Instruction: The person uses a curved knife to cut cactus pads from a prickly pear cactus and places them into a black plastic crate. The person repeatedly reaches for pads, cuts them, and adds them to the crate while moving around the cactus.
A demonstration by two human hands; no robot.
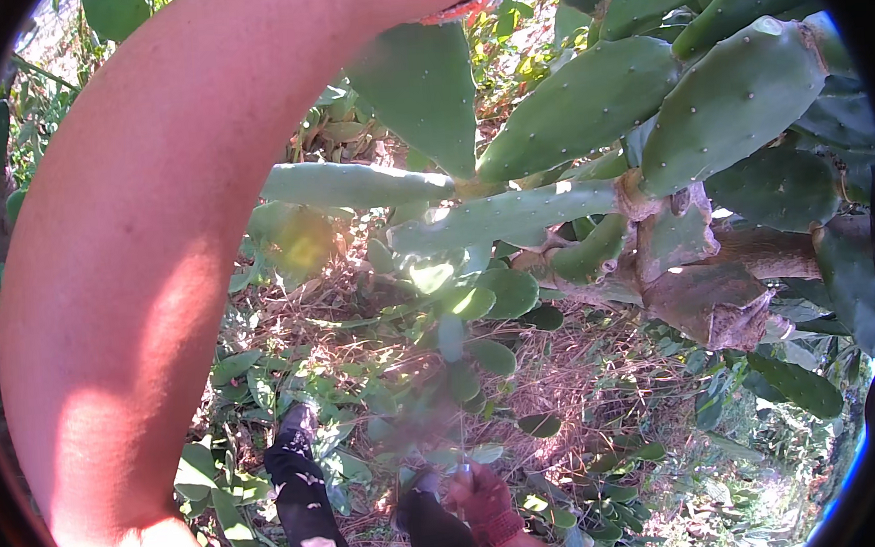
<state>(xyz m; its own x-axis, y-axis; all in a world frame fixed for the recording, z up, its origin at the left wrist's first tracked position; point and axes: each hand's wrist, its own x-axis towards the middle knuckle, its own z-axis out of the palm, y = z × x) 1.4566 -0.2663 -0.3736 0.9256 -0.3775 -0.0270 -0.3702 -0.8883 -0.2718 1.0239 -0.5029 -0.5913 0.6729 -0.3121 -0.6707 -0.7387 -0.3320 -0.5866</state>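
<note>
My bare left forearm (156, 251) arches up from the lower left to the top edge. Only the red cuff of the glove on my left hand (463, 7) shows there; the fingers are cut off by the frame. Right below that cuff hangs a broad green prickly pear pad (421, 89). My right hand (487, 501), in a red glove, is low at the bottom centre beside my knee, curled inward; a small pale bit shows at its top, and what it holds is unclear. My legs in black patterned trousers (306, 502) stand on the weedy ground.
A big prickly pear plant fills the right and top, with spiny pads (587, 99) and a brown woody stem (709, 297). A long pad (352, 183) reaches left at mid height. Dry grass, straw and leafy weeds (564, 376) cover the ground.
</note>
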